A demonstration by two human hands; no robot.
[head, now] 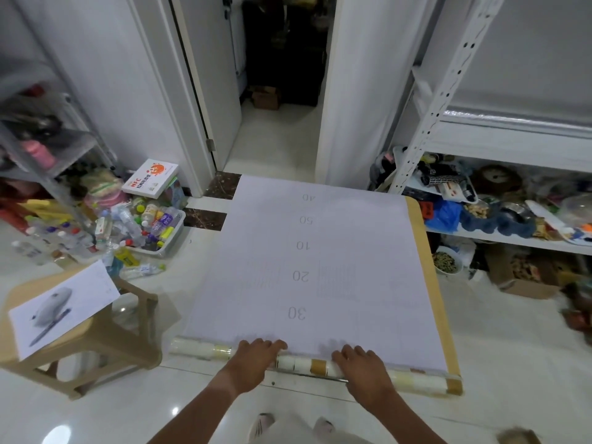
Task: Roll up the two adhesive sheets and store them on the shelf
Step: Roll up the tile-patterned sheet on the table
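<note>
white adhesive sheet [320,267] lies flat on the floor [208,411], backing side up w/ printed nos., its near end wound into a roll [304,363]. left hand [256,357] & right hand [362,363] press down on the roll, fingers curved over it. shelf [499,145] stands just right of sheet; beige stool [96,334] to its left.

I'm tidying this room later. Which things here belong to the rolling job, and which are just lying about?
Job: white gridded adhesive sheet with numbers, its rolled near end, left hand, right hand, white metal shelf.

Lying about: beige plastic stool, tray of plastic bottles, cardboard box.
</note>
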